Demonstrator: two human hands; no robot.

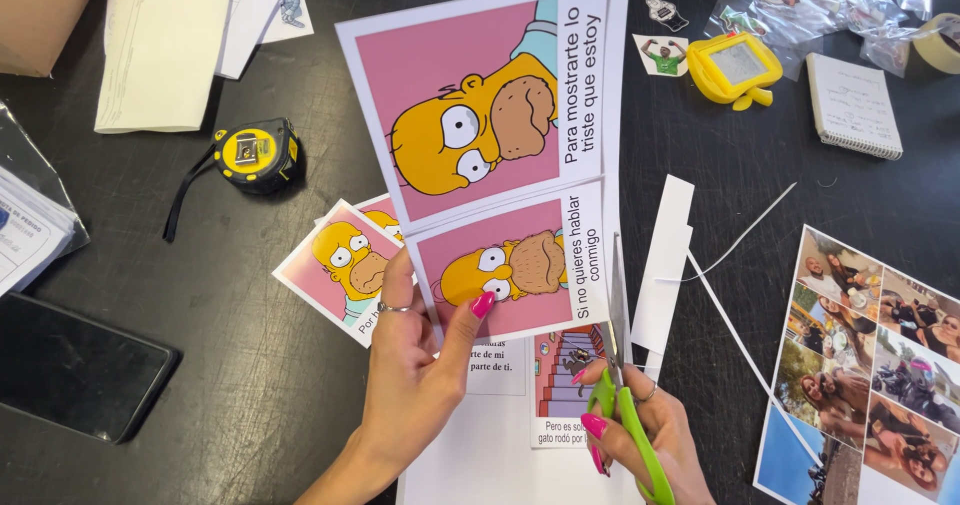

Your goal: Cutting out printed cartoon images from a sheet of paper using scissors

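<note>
I am pinching the printed cartoon sheet (490, 155) with my left hand (420, 365), thumb clamped on its near panel, holding it up over the black tabletop (250, 295). My right hand (640, 430) is gripping green-handled scissors (622, 365), blades cutting along the sheet's right margin. Far right, clear plastic bags (840, 5) are holding small stickers.

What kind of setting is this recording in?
Probably a craft or hobby worktable: green-handled scissors trimming a printed cartoon sheet, paper offcuts on the dark table, and a yellow tape measure.
</note>
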